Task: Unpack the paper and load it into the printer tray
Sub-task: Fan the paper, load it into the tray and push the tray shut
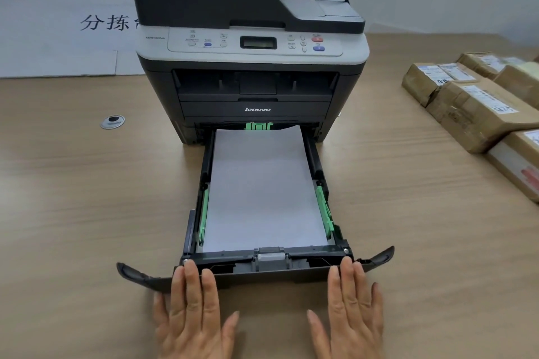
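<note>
both hands flat on the loaded tray front

left hand (pixel 191 304) and right hand (pixel 351 304) lay open, gripping nothing; tray (pixel 262 269) looked rigid, paper (pixel 264 183) loose.

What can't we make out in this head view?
- Depth of the white paper stack: black tray walls hide its edges.
- Grey printer's control panel labels: too small.
- Brown cardboard parcels: cut off by right edge.
- Left hand, right hand: wrists cut off by bottom edge.
</note>
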Demonstrator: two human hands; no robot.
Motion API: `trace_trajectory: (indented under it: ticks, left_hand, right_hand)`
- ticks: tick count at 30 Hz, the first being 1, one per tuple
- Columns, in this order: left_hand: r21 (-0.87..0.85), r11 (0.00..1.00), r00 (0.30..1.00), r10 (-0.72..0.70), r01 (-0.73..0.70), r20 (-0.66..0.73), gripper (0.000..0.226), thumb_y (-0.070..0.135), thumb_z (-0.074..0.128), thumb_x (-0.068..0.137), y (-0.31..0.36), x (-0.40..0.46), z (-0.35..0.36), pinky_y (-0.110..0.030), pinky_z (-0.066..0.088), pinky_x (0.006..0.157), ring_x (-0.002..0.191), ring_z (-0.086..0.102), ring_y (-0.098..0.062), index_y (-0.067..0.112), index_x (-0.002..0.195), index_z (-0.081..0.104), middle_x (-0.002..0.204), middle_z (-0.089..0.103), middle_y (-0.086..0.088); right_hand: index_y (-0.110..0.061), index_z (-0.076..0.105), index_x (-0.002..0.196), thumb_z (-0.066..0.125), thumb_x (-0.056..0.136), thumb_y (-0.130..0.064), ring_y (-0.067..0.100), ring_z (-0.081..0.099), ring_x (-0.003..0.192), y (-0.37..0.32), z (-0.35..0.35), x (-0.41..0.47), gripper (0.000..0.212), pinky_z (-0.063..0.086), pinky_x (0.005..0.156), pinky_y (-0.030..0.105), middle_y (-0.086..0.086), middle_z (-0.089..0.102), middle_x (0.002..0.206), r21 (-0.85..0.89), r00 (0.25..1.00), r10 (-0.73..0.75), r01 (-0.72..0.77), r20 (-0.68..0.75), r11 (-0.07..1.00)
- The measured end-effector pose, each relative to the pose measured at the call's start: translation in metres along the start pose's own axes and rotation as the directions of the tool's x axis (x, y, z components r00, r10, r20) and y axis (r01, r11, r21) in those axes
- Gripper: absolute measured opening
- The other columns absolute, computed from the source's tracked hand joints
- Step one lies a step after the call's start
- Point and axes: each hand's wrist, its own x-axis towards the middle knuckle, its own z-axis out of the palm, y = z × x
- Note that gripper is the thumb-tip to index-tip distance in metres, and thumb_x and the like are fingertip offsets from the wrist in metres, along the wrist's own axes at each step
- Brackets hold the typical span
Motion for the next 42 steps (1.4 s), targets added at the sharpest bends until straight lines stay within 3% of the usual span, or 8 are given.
trace_trajectory:
  ticks: [15,20,26,28,31,34,36,42]
  left_hand:
    - [-0.111,0.989,0.982,-0.074,0.094,0.172,0.071,0.051,0.006,0.095,-0.008,0.089,0.048,-0.05,0.005,0.115,0.149,-0.011,-0.02,0.01,0.152,-0.007,0.162,-0.011,-0.008]
    - [-0.117,0.989,0.98,-0.07,0.093,0.185,0.083,0.046,0.03,0.087,-0.011,0.121,0.07,-0.049,0.001,0.114,0.148,-0.016,-0.018,0.012,0.151,-0.01,0.161,-0.017,-0.005]
    - [-0.121,0.987,0.966,-0.076,0.109,0.245,0.081,0.044,0.031,0.086,-0.015,0.158,0.086,-0.051,0.007,0.112,0.146,-0.023,-0.015,0.009,0.151,-0.002,0.158,-0.025,-0.003]
    - [-0.118,0.985,0.955,-0.085,0.123,0.285,0.077,0.044,0.029,0.087,-0.015,0.171,0.088,-0.054,0.014,0.112,0.145,-0.026,-0.015,0.008,0.149,0.002,0.161,-0.018,-0.007]
    - [-0.101,0.985,0.935,-0.1,0.142,0.341,0.075,0.045,0.027,0.089,-0.016,0.188,0.092,-0.058,0.018,0.112,0.143,-0.03,-0.014,0.009,0.148,-0.003,0.159,0.0,-0.008]
    - [-0.088,0.986,0.909,-0.095,0.142,0.406,0.073,0.043,0.027,0.096,-0.016,0.198,0.091,-0.054,0.002,0.116,0.135,-0.043,-0.011,0.012,0.146,-0.017,0.159,-0.021,-0.004]
    - [-0.098,0.98,0.87,-0.103,0.17,0.482,0.073,0.042,0.024,0.098,-0.015,0.207,0.087,-0.052,-0.008,0.116,0.134,-0.045,-0.014,0.014,0.139,-0.029,0.148,-0.04,-0.002]
    - [-0.015,0.985,0.833,-0.135,0.17,0.536,0.072,0.044,0.016,0.099,-0.012,0.227,0.086,-0.052,-0.01,0.116,0.144,-0.028,-0.025,0.011,0.132,-0.039,0.138,-0.048,-0.008]
  right_hand:
    - [-0.012,0.0,0.15,0.008,0.095,-0.051,0.016,-0.01,0.148,0.006,0.041,0.092,0.068,0.002,0.116,0.047,0.002,-0.01,0.16,-0.044,0.978,0.064,-0.056,0.197,0.997]
    - [-0.014,-0.003,0.15,0.029,0.09,-0.049,0.015,-0.015,0.147,0.011,0.063,0.126,0.077,-0.001,0.115,0.046,0.0,-0.018,0.158,-0.053,0.977,0.06,-0.05,0.204,0.997]
    - [-0.012,0.003,0.148,0.031,0.088,-0.049,0.013,-0.022,0.145,0.015,0.078,0.166,0.076,-0.007,0.112,0.044,0.003,-0.009,0.159,-0.095,0.96,0.082,-0.058,0.269,0.994]
    - [-0.012,0.003,0.147,0.031,0.088,-0.048,0.012,-0.026,0.143,0.015,0.081,0.178,0.075,-0.007,0.111,0.044,0.006,0.001,0.157,-0.096,0.952,0.091,-0.066,0.292,0.993]
    - [-0.014,-0.01,0.145,0.032,0.092,-0.047,0.007,-0.043,0.133,0.017,0.085,0.194,0.075,-0.014,0.111,0.044,0.002,-0.014,0.154,-0.062,0.933,0.069,-0.05,0.354,0.997]
    - [-0.016,-0.022,0.14,0.031,0.096,-0.044,0.005,-0.052,0.124,0.016,0.08,0.207,0.074,-0.02,0.11,0.045,-0.002,-0.031,0.148,-0.015,0.91,0.052,-0.051,0.411,0.999]
    - [-0.017,-0.03,0.136,0.026,0.097,-0.043,0.009,-0.045,0.129,0.016,0.077,0.216,0.072,-0.018,0.113,0.048,-0.003,-0.038,0.143,-0.025,0.884,0.06,-0.055,0.464,0.998]
    - [-0.015,-0.032,0.133,0.025,0.098,-0.042,0.018,-0.026,0.143,0.012,0.083,0.234,0.073,-0.009,0.115,0.053,0.004,-0.027,0.156,-0.034,0.872,0.071,-0.062,0.484,0.998]
